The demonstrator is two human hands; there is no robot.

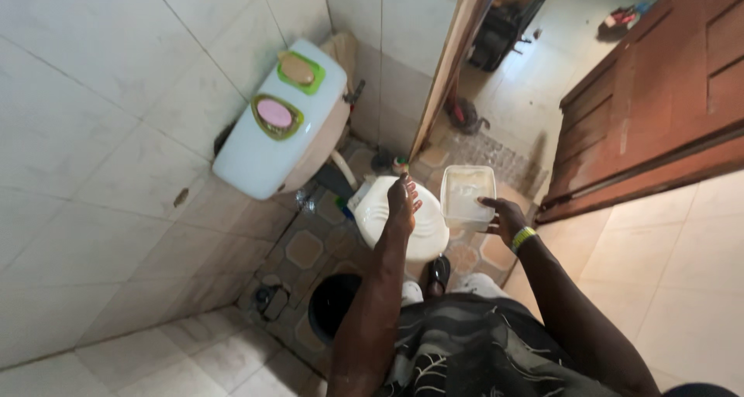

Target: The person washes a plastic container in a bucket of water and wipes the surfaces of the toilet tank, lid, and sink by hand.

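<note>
Single head view, steeply down, hands close below

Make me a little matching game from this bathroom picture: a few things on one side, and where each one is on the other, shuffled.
Things:
1. Pink soap in its dish
2. Clear plastic container
3. Closed toilet lid
4. Wooden door

Places:
A. under the left hand
B. standing open on the right
C. on top of the cistern
D. held in the right hand

Pairs: 1-C, 2-D, 3-A, 4-B
</note>
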